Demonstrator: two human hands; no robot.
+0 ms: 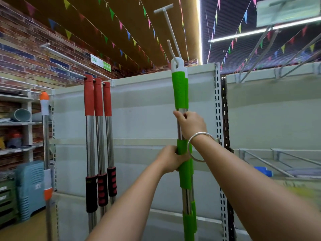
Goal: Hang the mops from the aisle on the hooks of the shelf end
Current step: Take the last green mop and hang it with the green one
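Observation:
I hold a green-handled mop (180,91) upright in front of the white shelf end (139,119). My right hand (191,124) grips its steel shaft just below the top green grip. My left hand (171,160) grips the lower green sleeve. The mop's white end loop sits on the white double-prong hook (171,33) that juts out from the shelf top. Three red-handled mops (98,98) hang side by side from a hook at the left of the same panel. The mop heads are out of view below.
An orange-and-white mop handle (45,119) stands at the panel's left edge. A perforated upright post (219,119) bounds the panel on the right, with bare shelf brackets (271,159) beyond. Blue stacked bins (30,188) and cluttered shelves (15,122) sit at the left.

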